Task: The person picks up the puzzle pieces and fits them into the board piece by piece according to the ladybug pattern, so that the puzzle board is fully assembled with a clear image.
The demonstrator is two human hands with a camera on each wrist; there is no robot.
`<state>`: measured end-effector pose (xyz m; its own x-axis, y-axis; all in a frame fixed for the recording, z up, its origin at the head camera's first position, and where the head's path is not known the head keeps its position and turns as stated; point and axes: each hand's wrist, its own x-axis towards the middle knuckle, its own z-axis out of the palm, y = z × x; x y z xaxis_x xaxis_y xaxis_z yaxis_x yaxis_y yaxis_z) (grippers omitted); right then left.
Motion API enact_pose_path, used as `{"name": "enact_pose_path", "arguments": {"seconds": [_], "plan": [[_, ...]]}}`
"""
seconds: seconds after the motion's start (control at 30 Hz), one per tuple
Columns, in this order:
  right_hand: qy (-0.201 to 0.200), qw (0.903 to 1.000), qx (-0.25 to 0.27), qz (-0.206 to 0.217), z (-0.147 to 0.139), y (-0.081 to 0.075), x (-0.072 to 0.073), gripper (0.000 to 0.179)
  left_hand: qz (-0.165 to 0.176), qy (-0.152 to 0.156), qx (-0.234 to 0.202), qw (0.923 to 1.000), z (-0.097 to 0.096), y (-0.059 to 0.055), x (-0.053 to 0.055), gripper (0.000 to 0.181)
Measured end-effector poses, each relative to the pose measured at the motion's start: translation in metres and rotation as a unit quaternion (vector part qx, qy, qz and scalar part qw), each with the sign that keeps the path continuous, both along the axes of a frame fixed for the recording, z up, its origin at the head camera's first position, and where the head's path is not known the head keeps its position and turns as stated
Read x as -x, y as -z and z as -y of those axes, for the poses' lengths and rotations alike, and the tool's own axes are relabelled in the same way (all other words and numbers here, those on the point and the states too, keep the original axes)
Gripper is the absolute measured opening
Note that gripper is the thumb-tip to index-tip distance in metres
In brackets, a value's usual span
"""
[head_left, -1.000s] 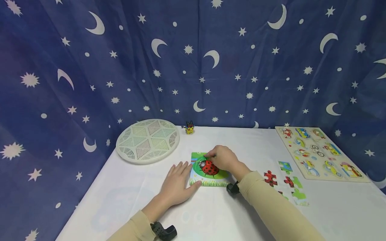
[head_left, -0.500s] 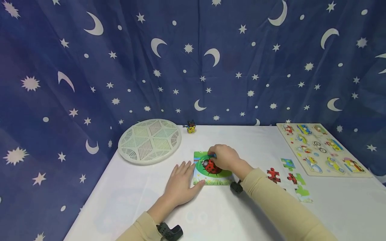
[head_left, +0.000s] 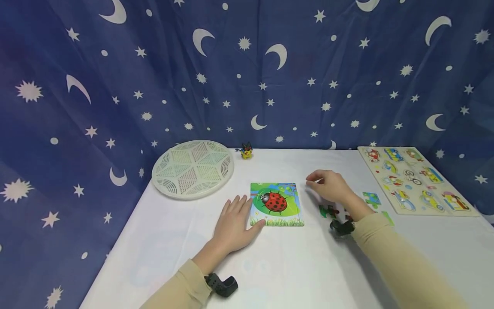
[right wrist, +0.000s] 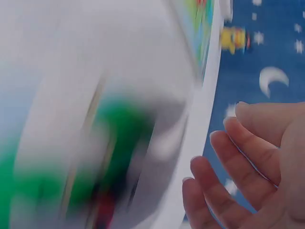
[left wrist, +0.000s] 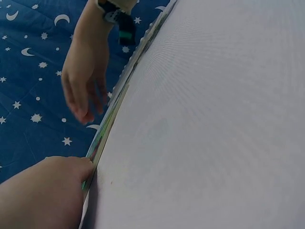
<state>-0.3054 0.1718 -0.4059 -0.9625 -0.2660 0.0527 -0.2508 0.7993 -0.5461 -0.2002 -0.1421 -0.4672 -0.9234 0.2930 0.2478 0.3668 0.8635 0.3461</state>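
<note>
Square ladybug puzzle board (head_left: pixel 275 204), green and blue with a red spotted ladybug and a grass strip along its near edge, lies flat on the white-covered table (head_left: pixel 278 262). Thin joint lines show across the picture; can't tell which parts are loose pieces and which are printed backing.

Left hand (head_left: pixel 233 227): palm down, fingers nearly straight and slightly spread, gripping nothing. Fingertips at the board's left edge, thumb at its near-left corner.

Right hand (head_left: pixel 329 186): raised over the table to the right of the board, apart from it. Fingers loosely bent, a gap between thumb and fingertips; nothing held, per the right wrist view. Lower part of that view is motion-blurred.

Loose jigsaw pieces in green, blue and red (head_left: pixel 372 198) lie right of the board, partly hidden under the right wrist and sleeve. Count unclear.

Rest, relative to the board:
- round white openwork disc with a pale coloured star pattern (head_left: pixel 193 169): beyond and to the left.
- small yellow figurine with dark parts on top (head_left: pixel 246 151): well beyond, slightly left.
- pale wooden board with colourful vehicle shapes (head_left: pixel 409 166): well to the right, past the loose pieces.
- dark blue curtain with white moons and stars (head_left: pixel 247 98): behind everything.
</note>
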Motion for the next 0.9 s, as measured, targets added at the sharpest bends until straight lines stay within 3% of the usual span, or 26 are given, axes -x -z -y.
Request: {"name": "enact_pose_path", "arguments": {"seconds": [0.23, 0.53, 0.9], "plan": [[0.027, 0.9992, -0.021, 0.020, -0.052, -0.008, -0.007, 0.034, 0.007, -0.001, 0.032, 0.9995, -0.002, 0.000, 0.002, 0.084], [0.029, 0.9982, -0.031, 0.042, -0.068, -0.014, -0.003, 0.039, 0.009, -0.010, 0.025, 0.9996, 0.001, -0.001, 0.001, 0.083], [0.046, 0.9940, -0.062, 0.077, -0.107, -0.011, -0.010, 0.049, -0.001, -0.006, 0.021, 0.9998, -0.003, 0.001, 0.000, 0.083]]}}
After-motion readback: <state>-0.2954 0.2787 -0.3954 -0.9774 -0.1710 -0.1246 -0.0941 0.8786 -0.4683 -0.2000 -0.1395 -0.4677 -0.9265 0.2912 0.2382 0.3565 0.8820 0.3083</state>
